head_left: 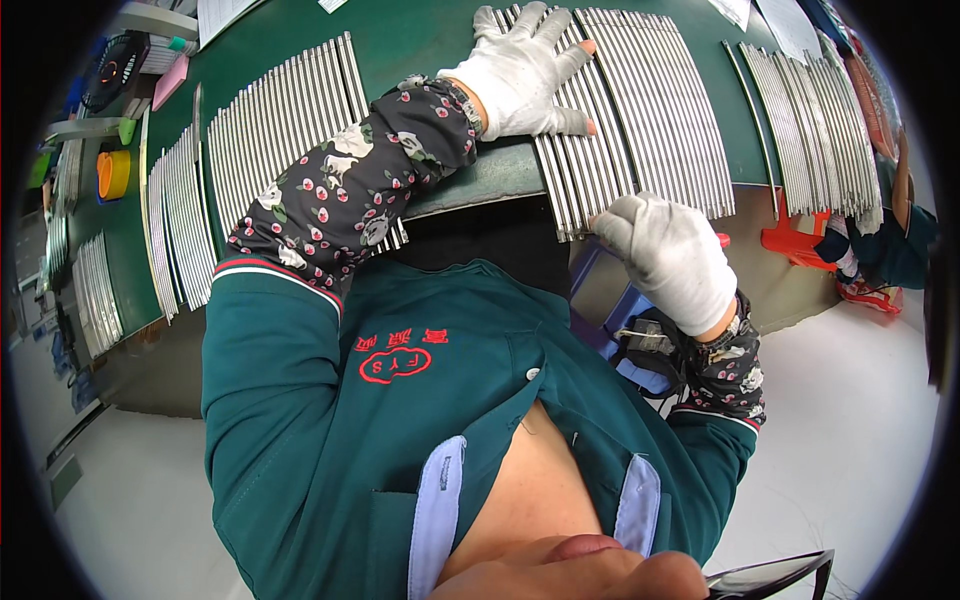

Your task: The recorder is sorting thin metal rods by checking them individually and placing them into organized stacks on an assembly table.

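Note:
My left hand [530, 75], in a white glove with bare fingertips showing, lies with fingers spread across a row of slim silvery metal rods [570, 180]. These rods lie side by side, their near ends reaching past the table's front edge. At those near ends is my right hand [672, 255], also in a whitish glove, its fingers curled and pressed together. Its fingertips touch or nearly touch the rod ends; whatever they pinch is hidden. A closely packed second set of rods [670, 110] adjoins on the right, partly behind my right hand.
The green table [400, 40] carries more rods [280, 130] on the left and another bundle [810, 130] on the right. A yellow tape roll [114, 175] and a black fan [118, 70] are far left. Red stools [800, 240] and a person [900, 235] are at right.

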### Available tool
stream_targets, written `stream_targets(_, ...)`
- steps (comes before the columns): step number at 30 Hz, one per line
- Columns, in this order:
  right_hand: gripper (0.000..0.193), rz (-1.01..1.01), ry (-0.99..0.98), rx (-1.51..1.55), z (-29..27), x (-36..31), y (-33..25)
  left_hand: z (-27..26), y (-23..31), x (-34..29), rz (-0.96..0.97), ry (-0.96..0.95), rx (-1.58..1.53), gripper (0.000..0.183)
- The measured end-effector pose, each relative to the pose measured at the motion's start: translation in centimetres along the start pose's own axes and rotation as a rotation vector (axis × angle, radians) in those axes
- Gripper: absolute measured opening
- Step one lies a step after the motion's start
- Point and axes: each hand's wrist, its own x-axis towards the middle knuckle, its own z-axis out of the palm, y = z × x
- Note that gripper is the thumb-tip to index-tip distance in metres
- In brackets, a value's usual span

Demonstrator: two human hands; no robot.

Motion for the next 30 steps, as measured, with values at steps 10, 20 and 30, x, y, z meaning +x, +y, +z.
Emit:
stream_targets(10, 0.017, 0.359, 0.409, 0.254, -0.4, -3.1, 2.0, -0.1, 0.3, 0.1, -0.005, -0.032, -0.011, 0.088)
stream_targets(20, 0.028, 0.296, -0.002, 0.387, 1.2, -6.0, 0.7, 5.8, -1.9, 1.1, 0.07, 0.292, 0.229, 0.082)
stream_targets(30, 0.034, 0.301, 0.058, 0.465, 2.1, -5.5, 0.6, 5.7, 0.8, 2.4, 0.247, 0.343, 0.155, 0.077)
